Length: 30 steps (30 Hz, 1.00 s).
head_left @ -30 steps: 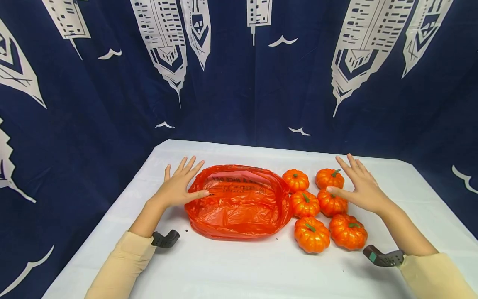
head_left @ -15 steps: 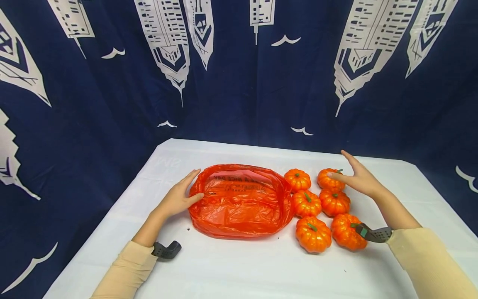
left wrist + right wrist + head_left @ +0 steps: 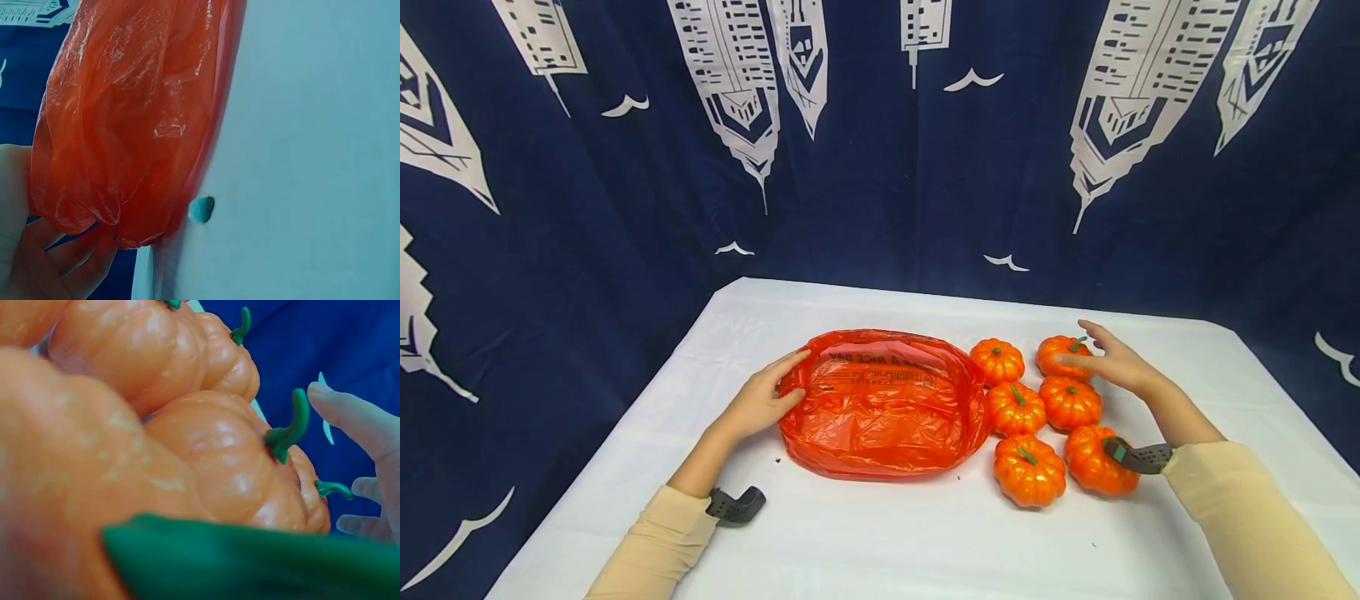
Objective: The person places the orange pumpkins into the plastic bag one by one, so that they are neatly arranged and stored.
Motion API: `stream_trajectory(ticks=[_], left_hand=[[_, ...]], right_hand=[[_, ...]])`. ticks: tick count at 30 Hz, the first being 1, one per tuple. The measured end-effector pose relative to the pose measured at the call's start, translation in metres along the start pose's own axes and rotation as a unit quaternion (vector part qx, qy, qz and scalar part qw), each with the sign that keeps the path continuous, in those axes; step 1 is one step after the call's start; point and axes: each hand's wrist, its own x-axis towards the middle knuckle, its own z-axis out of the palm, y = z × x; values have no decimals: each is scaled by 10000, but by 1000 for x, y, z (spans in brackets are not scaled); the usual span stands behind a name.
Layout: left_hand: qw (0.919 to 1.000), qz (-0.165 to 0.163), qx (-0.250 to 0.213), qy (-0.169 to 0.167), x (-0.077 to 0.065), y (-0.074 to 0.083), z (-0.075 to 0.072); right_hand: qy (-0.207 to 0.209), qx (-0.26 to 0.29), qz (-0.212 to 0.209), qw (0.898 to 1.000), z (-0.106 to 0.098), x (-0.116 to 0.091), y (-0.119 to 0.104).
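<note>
A red plastic bag [image 3: 880, 417] lies on the table with its mouth spread wide, dark print showing inside. My left hand [image 3: 760, 404] is at the bag's left end, thumb and relaxed fingers reaching over its rim. In the left wrist view, the fingers [image 3: 81, 265] show beside the bag's crinkled end [image 3: 125, 125]. My right hand [image 3: 1116, 362] hovers by the back right small pumpkin [image 3: 1060, 357], thumb and fingers parted and holding nothing. In the right wrist view, the thumb [image 3: 356, 415] stands apart from the green stem of a nearer pumpkin [image 3: 206, 456].
More small orange pumpkins fill two rows right of the bag, including a front left pumpkin [image 3: 1028, 471] and a front right one [image 3: 1097, 458] under the right wrist camera [image 3: 1138, 457]. A white cloth covers the table [image 3: 850, 542]. Behind hangs a dark blue printed curtain [image 3: 865, 208].
My left hand has come in to the bag's left rim, its spread fingers relaxing. My right hand has lowered toward the back right pumpkin, its fingers drawing in. Bag and pumpkins stay put.
</note>
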Motion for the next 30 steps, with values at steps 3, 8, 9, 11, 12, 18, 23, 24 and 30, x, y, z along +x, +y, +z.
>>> stream_trajectory(ticks=[3, 8, 9, 11, 12, 18, 23, 24, 30], left_hand=[[10000, -30, 23, -2, -1, 0, 0], [10000, -66, 36, -14, -1, 0, 0], [10000, -56, 32, -10, -1, 0, 0], [10000, -39, 27, 10, -1, -1, 0], [10000, -21, 23, 25, -1, -1, 1], [10000, 26, 21, 70, -1, -2, 1], [10000, -20, -13, 34, -2, -1, 1], [10000, -22, -5, 28, -1, -1, 2], [10000, -43, 9, 55, -1, 0, 2]], right_hand=[[-67, 80, 51, 9999, 6, 2, 3], [108, 101, 98, 9998, 14, 3, 7], [151, 108, 84, 9998, 14, 3, 7], [197, 120, 56, 9997, 15, 3, 7], [213, 117, 38, 9997, 15, 3, 7], [355, 2, 32, 9994, 18, 3, 7], [546, -96, 86, 9984, 21, 3, 10], [591, -98, 92, 9982, 21, 3, 10], [809, -146, 103, 9966, 22, 5, 12]])
